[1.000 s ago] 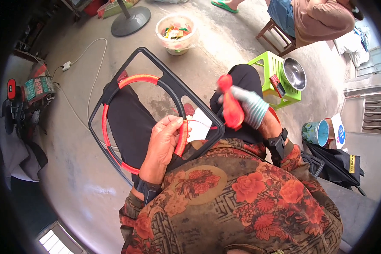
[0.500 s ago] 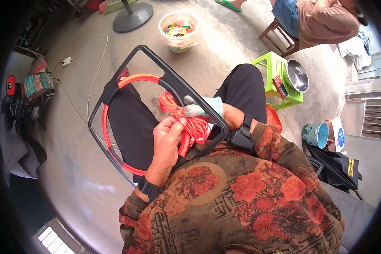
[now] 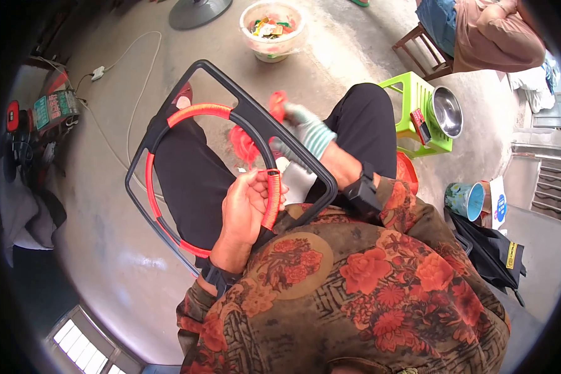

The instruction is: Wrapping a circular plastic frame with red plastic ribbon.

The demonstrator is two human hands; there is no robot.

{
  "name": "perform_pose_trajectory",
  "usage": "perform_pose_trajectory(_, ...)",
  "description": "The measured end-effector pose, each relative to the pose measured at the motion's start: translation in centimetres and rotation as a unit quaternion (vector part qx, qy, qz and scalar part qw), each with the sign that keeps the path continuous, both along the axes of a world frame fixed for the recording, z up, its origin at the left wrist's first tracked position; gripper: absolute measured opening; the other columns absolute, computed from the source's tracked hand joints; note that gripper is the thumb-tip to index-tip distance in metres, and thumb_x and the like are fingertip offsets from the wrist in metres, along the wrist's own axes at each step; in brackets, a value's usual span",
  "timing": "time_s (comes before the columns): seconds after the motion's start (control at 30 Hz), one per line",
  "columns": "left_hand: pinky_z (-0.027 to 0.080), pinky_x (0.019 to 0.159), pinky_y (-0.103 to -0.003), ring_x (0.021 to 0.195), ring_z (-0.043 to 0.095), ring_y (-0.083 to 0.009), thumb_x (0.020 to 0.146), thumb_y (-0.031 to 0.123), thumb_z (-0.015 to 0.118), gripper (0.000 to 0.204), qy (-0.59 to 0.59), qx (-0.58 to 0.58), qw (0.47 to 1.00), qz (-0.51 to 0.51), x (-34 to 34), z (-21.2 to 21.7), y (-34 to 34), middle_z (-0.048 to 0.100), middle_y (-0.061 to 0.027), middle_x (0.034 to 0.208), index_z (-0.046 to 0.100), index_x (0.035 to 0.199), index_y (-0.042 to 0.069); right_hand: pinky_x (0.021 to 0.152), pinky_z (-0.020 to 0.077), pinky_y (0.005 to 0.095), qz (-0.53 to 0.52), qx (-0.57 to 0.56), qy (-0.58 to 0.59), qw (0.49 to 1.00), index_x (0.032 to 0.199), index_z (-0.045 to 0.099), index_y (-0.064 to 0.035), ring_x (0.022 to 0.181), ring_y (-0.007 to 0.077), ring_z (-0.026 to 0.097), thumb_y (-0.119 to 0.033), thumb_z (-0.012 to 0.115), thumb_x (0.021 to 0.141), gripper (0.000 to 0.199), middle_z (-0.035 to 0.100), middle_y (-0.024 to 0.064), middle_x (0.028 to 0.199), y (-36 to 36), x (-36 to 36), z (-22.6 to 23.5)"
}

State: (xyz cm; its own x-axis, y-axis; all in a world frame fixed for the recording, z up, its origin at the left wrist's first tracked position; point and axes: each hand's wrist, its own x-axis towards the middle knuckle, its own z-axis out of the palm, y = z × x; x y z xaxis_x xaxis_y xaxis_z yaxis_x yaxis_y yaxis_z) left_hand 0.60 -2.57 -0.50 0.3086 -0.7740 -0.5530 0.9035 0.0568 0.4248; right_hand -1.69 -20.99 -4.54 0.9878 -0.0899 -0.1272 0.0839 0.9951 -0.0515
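Observation:
A black frame [image 3: 255, 116] with rounded corners lies over my lap, with a round ring inside it. Orange cord is wound over parts of the ring; one tightly wound stretch [image 3: 273, 201] is at its near right side. My bare left hand [image 3: 244, 202] is closed around the ring there, fingers against the wound cord. My right hand [image 3: 311, 132], in a striped grey-green glove, is partly behind the frame's right bar and smeared by motion. It grips a loose orange cord bundle [image 3: 244, 143], which shows on both sides of that bar.
A plastic basket [image 3: 271, 45] with scraps stands ahead. To the right are a green stool [image 3: 411, 106], a steel bowl [image 3: 446, 112] and a seated person [image 3: 492, 37]. A white cable [image 3: 144, 106] crosses the floor at left. A black umbrella [image 3: 492, 255] lies at right.
My right hand has moved forward and away from my left, taking the cord bundle past the frame's bar. My left hand has shifted from the bundle to the wound ring.

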Motion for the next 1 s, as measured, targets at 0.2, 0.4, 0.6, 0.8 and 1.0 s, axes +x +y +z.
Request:
perform_pose_trajectory(0.2, 0.049, 0.061, -0.031, 0.065, 0.057, -0.0216, 0.088, 0.027, 0.043, 0.034, -0.020, 0.023, 0.999, 0.015, -0.2, 0.7, 0.5, 0.059, -0.0144, 0.079, 0.055, 0.096, -0.003, 0.065, 0.0513, 0.0368, -0.044, -0.029, 0.182, 0.982, 0.089, 0.057, -0.0067, 0.067, 0.0212, 0.060, -0.033, 0.054, 0.087, 0.026, 0.061, 0.0055, 0.073, -6.0, -4.7, -1.0)
perform_pose_trajectory(0.4, 0.049, 0.053, -0.028, 0.059, 0.057, -0.0180, 0.090, 0.031, 0.050, 0.033, 0.021, 0.053, 0.996, 0.064, -0.7, -0.4, 1.1, 0.060, -0.0114, 0.073, 0.057, 0.093, -0.002, 0.053, 0.0396, 0.0277, 0.163, -0.146, 0.159, 0.963, 0.096, 0.053, -0.0091, 0.053, 0.0129, 0.043, -0.042, 0.049, 0.090, 0.034, 0.045, -0.0007, 0.061, -3.8, -8.0, 2.4)
perform_pose_trajectory(0.6, 0.048, 0.047, -0.027, 0.055, 0.058, -0.0168, 0.089, 0.024, 0.057, 0.023, 0.016, 0.080, 0.988, 0.132, -1.4, -1.6, 1.4, 0.061, -0.0115, 0.070, 0.057, 0.089, 0.001, 0.062, 0.0463, 0.0308, 0.090, -0.120, 0.191, 0.970, 0.106, 0.051, -0.0039, 0.059, 0.0143, 0.050, -0.046, 0.049, 0.089, 0.046, 0.052, 0.0014, 0.068, -4.8, -7.4, 2.1)
perform_pose_trajectory(0.8, 0.050, 0.052, -0.028, 0.057, 0.058, -0.0172, 0.089, 0.018, 0.056, 0.015, -0.036, 0.054, 0.984, 0.165, -1.9, -1.7, 1.8, 0.060, -0.0109, 0.072, 0.055, 0.084, 0.004, 0.080, 0.0512, 0.0372, -0.053, -0.150, 0.265, 0.951, 0.108, 0.052, -0.0025, 0.085, 0.0187, 0.058, -0.033, 0.055, 0.089, 0.037, 0.058, 0.0085, 0.089, -5.4, -7.4, 2.3)
perform_pose_trajectory(1.0, 0.050, 0.051, -0.028, 0.056, 0.059, -0.0163, 0.090, 0.016, 0.055, 0.013, -0.068, 0.030, 0.993, 0.088, -2.4, -0.6, 1.2, 0.062, -0.0113, 0.071, 0.055, 0.084, 0.004, 0.075, 0.0520, 0.0391, -0.159, -0.262, 0.252, 0.918, 0.092, 0.056, -0.0039, 0.081, 0.0233, 0.061, -0.041, 0.053, 0.088, 0.037, 0.062, 0.0102, 0.088, -13.3, -9.9, -0.3)
